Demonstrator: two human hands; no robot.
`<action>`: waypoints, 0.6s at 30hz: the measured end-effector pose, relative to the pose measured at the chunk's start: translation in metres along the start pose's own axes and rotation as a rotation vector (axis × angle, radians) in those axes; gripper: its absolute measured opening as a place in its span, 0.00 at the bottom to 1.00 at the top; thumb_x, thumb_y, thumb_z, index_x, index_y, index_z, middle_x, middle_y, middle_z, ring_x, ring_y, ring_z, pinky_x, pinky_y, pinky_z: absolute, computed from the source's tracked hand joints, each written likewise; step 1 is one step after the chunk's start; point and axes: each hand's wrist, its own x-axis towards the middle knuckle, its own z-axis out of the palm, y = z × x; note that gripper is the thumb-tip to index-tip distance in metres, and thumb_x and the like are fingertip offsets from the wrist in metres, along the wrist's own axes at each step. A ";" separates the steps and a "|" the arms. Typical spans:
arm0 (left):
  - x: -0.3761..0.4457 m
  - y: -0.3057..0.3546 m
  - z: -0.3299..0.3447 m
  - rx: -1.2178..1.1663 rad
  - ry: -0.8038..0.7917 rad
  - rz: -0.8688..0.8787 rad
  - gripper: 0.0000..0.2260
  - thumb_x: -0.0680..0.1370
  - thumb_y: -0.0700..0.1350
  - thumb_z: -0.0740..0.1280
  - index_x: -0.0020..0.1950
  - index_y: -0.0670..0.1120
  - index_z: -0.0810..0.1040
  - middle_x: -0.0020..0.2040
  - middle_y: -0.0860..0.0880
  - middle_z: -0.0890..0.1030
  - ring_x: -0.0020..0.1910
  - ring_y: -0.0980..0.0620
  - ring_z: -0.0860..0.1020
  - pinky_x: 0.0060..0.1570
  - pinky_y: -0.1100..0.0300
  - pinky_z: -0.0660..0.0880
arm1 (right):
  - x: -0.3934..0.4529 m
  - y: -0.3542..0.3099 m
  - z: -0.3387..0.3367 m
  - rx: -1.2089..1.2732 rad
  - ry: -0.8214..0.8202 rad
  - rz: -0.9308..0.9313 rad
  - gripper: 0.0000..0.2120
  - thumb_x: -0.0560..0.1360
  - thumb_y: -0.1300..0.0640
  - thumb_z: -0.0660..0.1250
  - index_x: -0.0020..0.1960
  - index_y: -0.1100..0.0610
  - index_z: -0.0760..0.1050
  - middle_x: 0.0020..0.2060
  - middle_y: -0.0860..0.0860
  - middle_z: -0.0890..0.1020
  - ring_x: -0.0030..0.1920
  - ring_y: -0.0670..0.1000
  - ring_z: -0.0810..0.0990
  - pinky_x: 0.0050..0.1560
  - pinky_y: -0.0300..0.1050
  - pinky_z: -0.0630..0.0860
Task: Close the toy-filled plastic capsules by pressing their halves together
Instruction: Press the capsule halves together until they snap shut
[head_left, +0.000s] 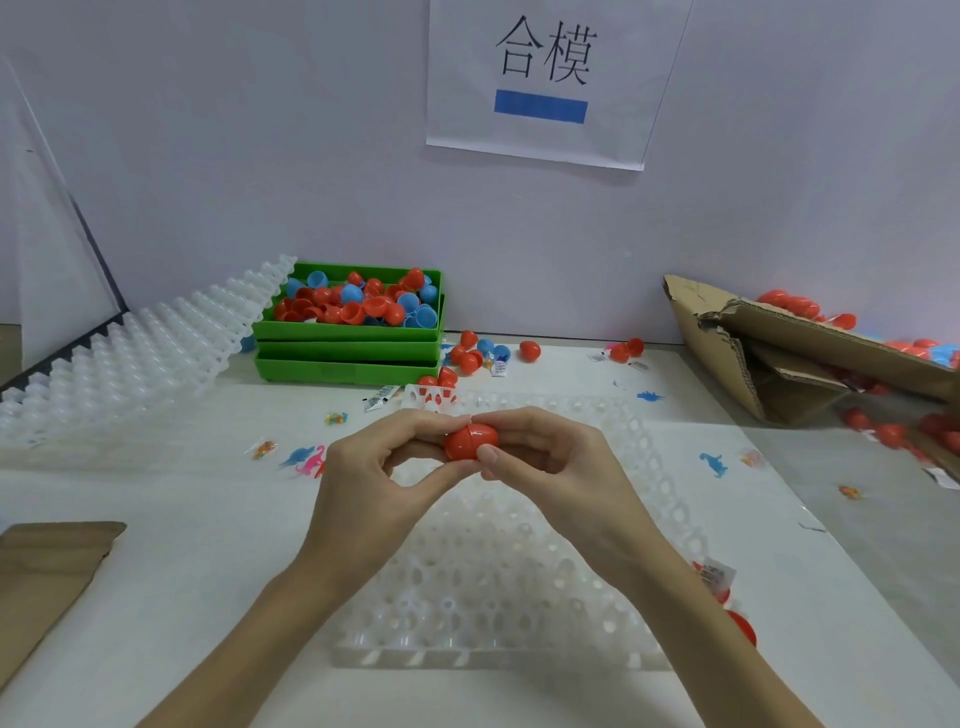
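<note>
Fingertips of both hands pinch one red egg-shaped plastic capsule (470, 442): left hand (374, 467) grips its left end, right hand (550, 457) its right, held above the white perforated plastic tray (519, 597), forearms converging.

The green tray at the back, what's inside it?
The green tray holds a heap of red and blue capsule halves. Whatever lies under the heap is covered. More green trays are stacked beneath it.
</note>
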 end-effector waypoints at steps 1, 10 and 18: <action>0.000 0.000 0.000 0.017 0.007 0.025 0.17 0.70 0.47 0.79 0.58 0.46 0.86 0.51 0.55 0.87 0.49 0.50 0.87 0.53 0.55 0.84 | 0.000 0.000 0.000 0.003 -0.005 -0.006 0.12 0.78 0.61 0.74 0.61 0.55 0.84 0.51 0.50 0.88 0.51 0.51 0.87 0.54 0.39 0.81; -0.004 -0.003 0.003 0.203 0.069 0.195 0.15 0.73 0.44 0.77 0.58 0.42 0.85 0.52 0.51 0.85 0.50 0.53 0.85 0.51 0.53 0.83 | -0.007 0.009 0.028 -0.307 0.087 -0.217 0.10 0.79 0.58 0.73 0.59 0.49 0.83 0.49 0.42 0.87 0.52 0.44 0.86 0.54 0.36 0.81; -0.009 -0.007 0.010 0.361 0.080 0.368 0.13 0.76 0.43 0.76 0.59 0.39 0.85 0.52 0.47 0.86 0.51 0.50 0.85 0.52 0.55 0.83 | -0.011 0.013 0.039 -0.345 0.245 -0.261 0.04 0.78 0.57 0.74 0.51 0.50 0.82 0.40 0.42 0.84 0.45 0.45 0.85 0.46 0.31 0.77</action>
